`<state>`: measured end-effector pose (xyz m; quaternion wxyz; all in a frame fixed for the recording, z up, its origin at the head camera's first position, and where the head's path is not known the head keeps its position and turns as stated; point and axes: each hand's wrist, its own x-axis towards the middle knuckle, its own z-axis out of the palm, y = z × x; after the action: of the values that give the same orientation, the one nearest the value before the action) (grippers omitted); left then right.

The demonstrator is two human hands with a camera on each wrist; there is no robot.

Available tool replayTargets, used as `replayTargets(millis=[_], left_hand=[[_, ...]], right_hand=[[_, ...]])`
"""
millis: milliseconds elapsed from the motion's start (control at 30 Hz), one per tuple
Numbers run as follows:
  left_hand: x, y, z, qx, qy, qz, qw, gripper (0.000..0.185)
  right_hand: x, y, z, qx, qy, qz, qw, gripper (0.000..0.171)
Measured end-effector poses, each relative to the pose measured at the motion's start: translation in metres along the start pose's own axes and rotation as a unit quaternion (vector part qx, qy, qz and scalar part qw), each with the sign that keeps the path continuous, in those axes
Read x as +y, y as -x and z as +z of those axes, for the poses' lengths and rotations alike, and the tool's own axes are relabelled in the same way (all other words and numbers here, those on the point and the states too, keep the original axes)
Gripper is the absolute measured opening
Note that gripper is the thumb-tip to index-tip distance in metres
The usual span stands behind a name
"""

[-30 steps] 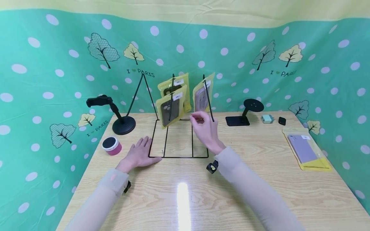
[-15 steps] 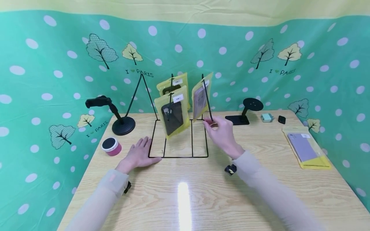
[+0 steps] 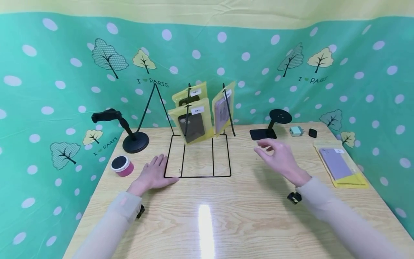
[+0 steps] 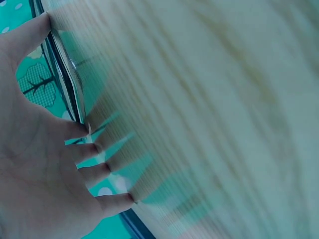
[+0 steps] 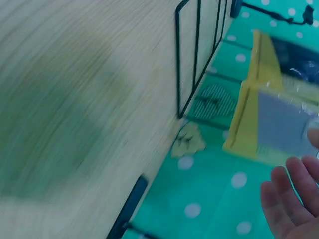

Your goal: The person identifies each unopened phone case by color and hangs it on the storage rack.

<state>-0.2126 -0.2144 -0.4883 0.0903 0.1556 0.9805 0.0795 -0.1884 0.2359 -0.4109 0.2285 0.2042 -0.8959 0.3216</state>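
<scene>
- Left hand (image 3: 154, 175) flat on the table (image 3: 245, 219), fingers straight and spread, fingertips touching the near left corner of the black wire rack (image 3: 197, 158); nothing grasped.
- Right hand (image 3: 280, 158) up in the air over the table, right of the rack and well apart from it, fingers loosely bent, empty, grip released.
- Three yellow packets on the rack's upright prongs: front packet (image 3: 191, 125) with a dark phone case, another (image 3: 190, 95) just behind and above it, a third (image 3: 221, 109) to the right, turned edge-on.
- Flat on the table at the far right, near the edge: one more yellow packet (image 3: 341, 164) with a purple case.
- Behind the right hand: black stand (image 3: 273, 126) with a round top.
- Further left: black clamp stand (image 3: 129, 129), pink round tin (image 3: 122, 165) near the table's left edge.
- Wrist views blurred; right wrist view catching rack wires and a yellow packet.
</scene>
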Motion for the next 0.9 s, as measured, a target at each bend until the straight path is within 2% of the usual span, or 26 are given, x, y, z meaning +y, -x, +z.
replayTargets(millis=[267, 567, 900], left_hand=[[0.000, 0.002, -0.001, -0.005, -0.004, -0.006, 1.0000, 0.111], [0.001, 0.001, -0.001, -0.005, 0.001, 0.002, 1.0000, 0.111], [0.000, 0.001, -0.002, -0.009, 0.001, 0.001, 1.0000, 0.112]], right_hand=[[0.038, 0.022, -0.033, -0.030, 0.030, 0.059, 0.997, 0.035], [0.086, 0.048, -0.068, -0.059, 0.059, 0.138, 0.987, 0.051], [0.134, 0.074, -0.109, -0.107, 0.116, 0.218, 0.963, 0.064]])
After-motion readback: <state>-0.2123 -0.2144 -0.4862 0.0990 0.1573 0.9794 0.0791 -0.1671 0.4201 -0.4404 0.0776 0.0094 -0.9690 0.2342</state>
